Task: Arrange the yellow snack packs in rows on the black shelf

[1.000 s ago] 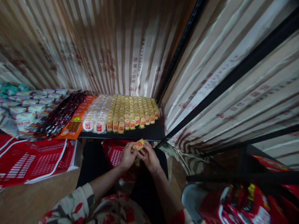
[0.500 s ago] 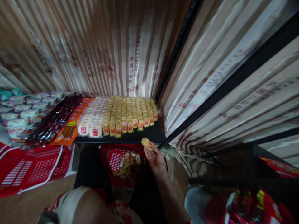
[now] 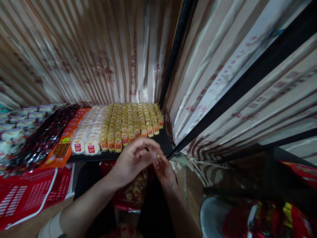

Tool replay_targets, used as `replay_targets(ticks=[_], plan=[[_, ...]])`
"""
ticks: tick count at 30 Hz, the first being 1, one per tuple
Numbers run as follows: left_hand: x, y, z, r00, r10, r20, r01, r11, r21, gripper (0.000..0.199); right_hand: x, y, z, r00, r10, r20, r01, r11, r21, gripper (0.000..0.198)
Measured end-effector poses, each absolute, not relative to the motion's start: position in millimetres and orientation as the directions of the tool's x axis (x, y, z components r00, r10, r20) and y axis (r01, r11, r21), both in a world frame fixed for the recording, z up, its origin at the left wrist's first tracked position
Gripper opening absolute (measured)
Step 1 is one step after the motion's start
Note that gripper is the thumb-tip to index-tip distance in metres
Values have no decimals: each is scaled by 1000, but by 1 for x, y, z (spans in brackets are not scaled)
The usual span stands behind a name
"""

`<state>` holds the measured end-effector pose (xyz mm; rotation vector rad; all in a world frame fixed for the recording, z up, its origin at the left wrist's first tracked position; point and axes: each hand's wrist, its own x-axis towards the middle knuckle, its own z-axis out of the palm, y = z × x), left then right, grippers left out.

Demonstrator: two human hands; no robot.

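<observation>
My left hand (image 3: 133,162) and my right hand (image 3: 165,172) meet in front of the shelf edge, their fingertips together. Between them is a small yellow wrapped snack (image 3: 158,156), mostly hidden by the fingers. The right hand is closed on it from below, and the left fingers are curled and pinched against it. Behind the hands, rows of similar yellow wrapped snacks (image 3: 131,122) stand on the black shelf (image 3: 165,140). Below the hands, between my knees, a red basket (image 3: 105,167) holds several wrapped snacks (image 3: 136,190), partly covered by my left arm.
White round packs (image 3: 92,147), an orange bag (image 3: 58,150), dark shiny packets (image 3: 47,132) and white packets (image 3: 12,134) line the shelf leftward. Another red basket (image 3: 27,195) stands at left. Pleated curtains (image 3: 119,49) and a black frame bar (image 3: 223,99) bound the corner. A grey tub (image 3: 210,218) is at right.
My left hand has come up from the lower left and joined the right hand at the yellow snack, which is now mostly covered. The view has shifted slightly.
</observation>
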<state>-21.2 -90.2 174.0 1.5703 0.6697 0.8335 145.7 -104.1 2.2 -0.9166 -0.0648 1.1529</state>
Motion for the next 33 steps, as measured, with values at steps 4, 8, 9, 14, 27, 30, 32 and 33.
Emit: replay_targets(ticks=[4, 8, 9, 14, 27, 30, 32, 33], plan=[[30, -22, 115, 351, 936, 5, 444, -172, 879, 52, 149, -95, 9, 462, 767, -444, -797, 140, -587, 15], [56, 3, 74, 459, 887, -55, 393, -147, 908, 36, 153, -83, 21, 508, 779, -366, -726, 160, -669, 26], [63, 8, 72, 475, 880, -31, 362, -162, 918, 31, 155, -79, 23, 530, 772, -350, -696, 161, -700, 32], [94, 43, 93, 499, 852, 160, 429, -403, 808, 27, 159, -65, 23, 760, 637, -128, -248, 103, -963, 62], [155, 85, 116, 678, 729, 94, 638, -647, 416, 27, 188, -25, 13, 623, 686, 376, 527, -13, -850, 55], [159, 89, 111, 714, 693, 100, 613, -688, 388, 22, 195, -18, 9, 625, 700, 345, 486, -3, -874, 56], [160, 89, 110, 726, 681, 93, 609, -700, 374, 22, 199, -14, 4, 621, 717, 316, 460, -7, -888, 57], [161, 89, 110, 725, 684, 83, 617, -697, 365, 22, 200, -12, 2, 617, 727, 302, 456, -17, -890, 57]])
